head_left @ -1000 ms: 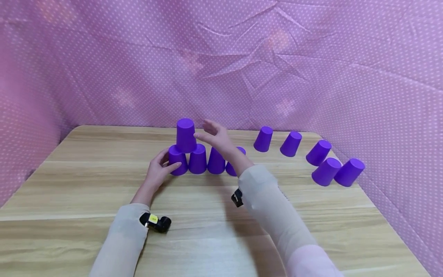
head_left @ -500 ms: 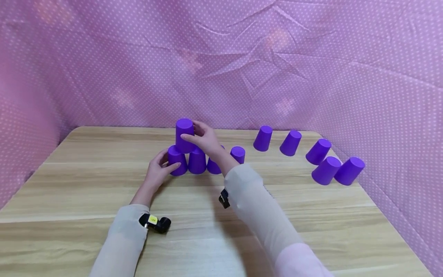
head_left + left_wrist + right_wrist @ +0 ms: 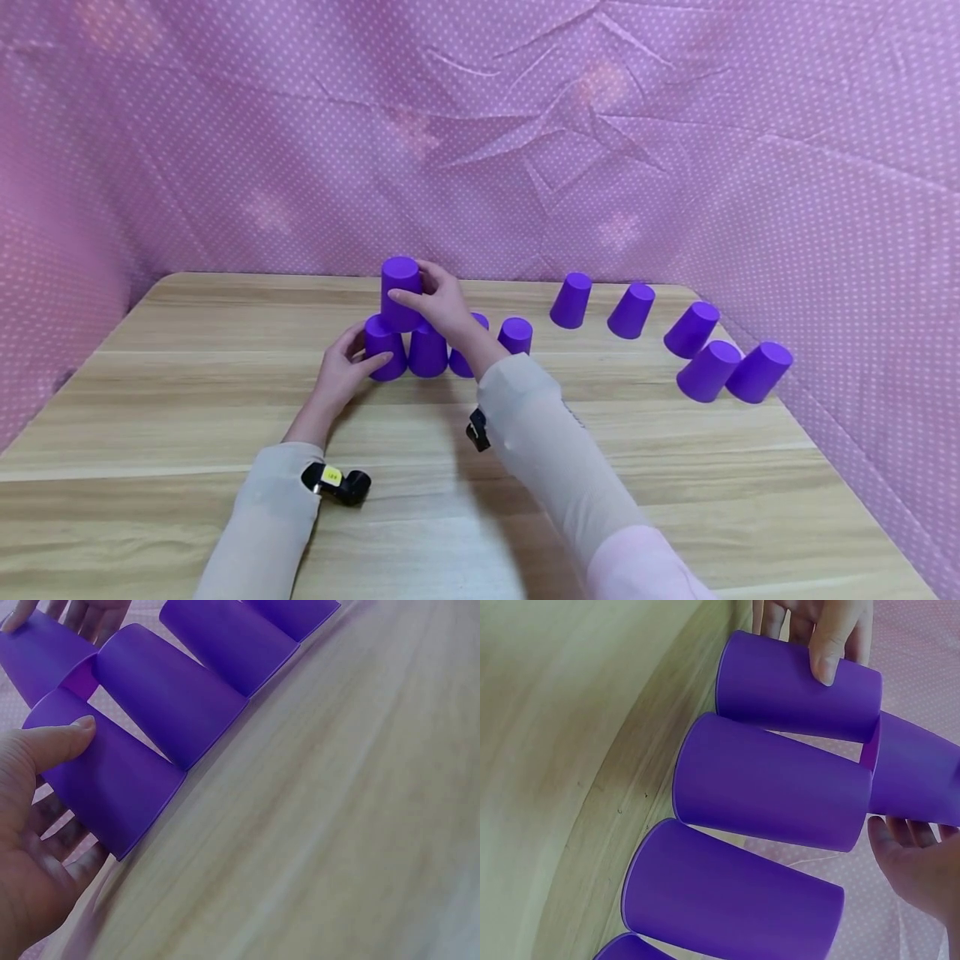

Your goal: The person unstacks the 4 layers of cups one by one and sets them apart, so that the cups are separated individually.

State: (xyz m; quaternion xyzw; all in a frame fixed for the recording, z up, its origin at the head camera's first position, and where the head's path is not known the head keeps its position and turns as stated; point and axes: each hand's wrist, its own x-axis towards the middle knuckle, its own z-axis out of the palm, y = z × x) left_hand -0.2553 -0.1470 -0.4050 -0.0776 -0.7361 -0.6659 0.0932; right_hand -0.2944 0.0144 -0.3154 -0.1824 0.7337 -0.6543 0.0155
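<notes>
Several purple cups stand upside down in a row on the wooden table. My left hand [image 3: 341,371] grips the leftmost row cup [image 3: 386,350], its thumb on the near side, as the left wrist view also shows on that cup [image 3: 120,772]. One more purple cup [image 3: 401,293] sits inverted on top, bridging the two leftmost row cups. My right hand [image 3: 444,307] holds this upper cup from its right side, thumb across the front. The second row cup [image 3: 428,350] stands beside the first. My right forearm partly hides the third [image 3: 461,362] and fourth [image 3: 516,333] in the head view.
Further inverted cups stand apart to the right: two at the back, one cup [image 3: 570,300] and another [image 3: 631,311], and a cluster of cups [image 3: 707,372] near the table's right edge. Pink dotted cloth [image 3: 480,150] hangs behind the wooden table [image 3: 405,517].
My right hand, open and just right of the upper cup a second ago, has moved left and now holds it. My left hand has stayed on the leftmost row cup.
</notes>
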